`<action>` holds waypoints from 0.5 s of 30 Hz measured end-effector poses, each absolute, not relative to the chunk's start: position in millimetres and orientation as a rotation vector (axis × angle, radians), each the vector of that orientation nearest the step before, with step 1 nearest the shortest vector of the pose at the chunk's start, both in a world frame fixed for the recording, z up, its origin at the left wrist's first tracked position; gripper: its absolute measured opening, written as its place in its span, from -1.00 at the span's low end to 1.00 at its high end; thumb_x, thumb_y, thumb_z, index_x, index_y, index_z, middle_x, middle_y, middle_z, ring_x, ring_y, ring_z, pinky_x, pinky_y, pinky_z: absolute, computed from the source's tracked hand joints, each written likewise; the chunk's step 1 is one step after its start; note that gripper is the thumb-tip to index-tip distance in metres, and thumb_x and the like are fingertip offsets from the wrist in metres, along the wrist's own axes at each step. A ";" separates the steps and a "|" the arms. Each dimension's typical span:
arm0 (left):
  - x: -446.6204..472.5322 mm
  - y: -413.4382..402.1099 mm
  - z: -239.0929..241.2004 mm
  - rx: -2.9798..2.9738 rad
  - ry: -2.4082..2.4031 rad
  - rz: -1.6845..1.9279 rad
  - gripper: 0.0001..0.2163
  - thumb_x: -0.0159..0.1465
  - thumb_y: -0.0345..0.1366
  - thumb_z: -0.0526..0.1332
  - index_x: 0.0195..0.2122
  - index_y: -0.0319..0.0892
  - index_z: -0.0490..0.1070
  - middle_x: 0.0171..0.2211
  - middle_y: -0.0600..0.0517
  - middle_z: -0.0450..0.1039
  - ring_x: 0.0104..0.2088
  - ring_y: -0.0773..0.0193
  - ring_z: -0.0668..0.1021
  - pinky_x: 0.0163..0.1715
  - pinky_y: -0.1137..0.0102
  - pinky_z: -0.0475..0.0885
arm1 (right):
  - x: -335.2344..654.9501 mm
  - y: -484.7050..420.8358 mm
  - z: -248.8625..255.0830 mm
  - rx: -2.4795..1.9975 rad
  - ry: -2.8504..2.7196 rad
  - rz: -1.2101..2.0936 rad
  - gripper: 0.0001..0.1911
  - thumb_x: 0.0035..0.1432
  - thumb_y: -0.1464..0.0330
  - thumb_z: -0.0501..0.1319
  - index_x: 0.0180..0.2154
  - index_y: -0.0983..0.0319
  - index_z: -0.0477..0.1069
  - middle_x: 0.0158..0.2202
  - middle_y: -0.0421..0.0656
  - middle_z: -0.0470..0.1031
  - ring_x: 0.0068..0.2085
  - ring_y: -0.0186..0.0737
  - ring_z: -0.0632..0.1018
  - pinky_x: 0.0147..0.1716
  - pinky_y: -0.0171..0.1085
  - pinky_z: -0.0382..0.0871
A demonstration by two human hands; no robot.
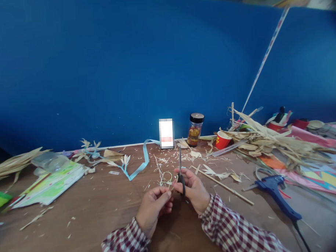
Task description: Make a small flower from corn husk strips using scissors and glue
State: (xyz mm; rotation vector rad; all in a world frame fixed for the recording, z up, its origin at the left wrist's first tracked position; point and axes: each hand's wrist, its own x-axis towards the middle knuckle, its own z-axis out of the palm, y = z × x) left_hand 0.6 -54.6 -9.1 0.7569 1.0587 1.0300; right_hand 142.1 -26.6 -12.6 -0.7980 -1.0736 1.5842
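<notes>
My right hand (194, 188) is closed around a pair of scissors (181, 181), its blade pointing up and away from me. My left hand (154, 204) pinches a thin, pale strip (174, 183), which looks like dried plant fibre and reaches toward the fingers of my right hand. Whether those fingers also grip the strip is too small to tell. Just beyond my left fingertips lie curled pale fibres (165, 177) on the brown table (105, 223), among many small scraps.
A blue hot glue gun (280, 195) and a thin stick (226, 187) lie to the right. Behind them are a dried husk pile (256, 135) and a red paper cup (223, 140). A lidded jar (195, 130) stands before the blue partition (113, 69). Light blue ribbon (145, 158) lies left of centre.
</notes>
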 end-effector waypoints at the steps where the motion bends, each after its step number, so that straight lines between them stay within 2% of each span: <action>1: 0.7 -54.4 -9.4 0.751 1.061 1.023 -0.80 -0.05 -0.24 0.31 -0.50 -0.26 0.38 -0.63 0.08 0.38 -0.66 0.49 0.38 -0.65 0.57 0.32 | 142.2 -26.7 -12.3 -0.802 -1.066 1.586 -0.52 -0.15 0.40 0.31 -0.13 0.20 0.22 -0.44 -0.25 0.43 -0.46 -0.42 0.42 -0.47 -0.41 0.25; 10: 1.9 -54.1 -11.3 0.740 1.073 1.030 -0.78 -0.07 -0.23 0.32 -0.52 -0.26 0.36 -0.64 0.09 0.39 -0.67 0.49 0.39 -0.66 0.58 0.34 | 142.9 -25.2 -10.8 -0.913 -1.042 1.540 -0.49 -0.15 0.33 0.30 -0.12 0.19 0.22 -0.43 -0.23 0.41 -0.52 -0.42 0.37 -0.65 -0.48 0.13; 15: -1.4 -51.4 -9.4 0.669 1.076 1.115 -0.78 -0.09 -0.24 0.33 -0.50 -0.27 0.38 -0.62 0.09 0.39 -0.65 0.50 0.40 -0.66 0.60 0.35 | 143.2 -24.6 -12.4 -0.991 -1.092 1.487 -0.52 -0.14 0.29 0.29 -0.14 0.19 0.21 -0.50 -0.28 0.35 -0.53 -0.41 0.34 -0.69 -0.49 0.05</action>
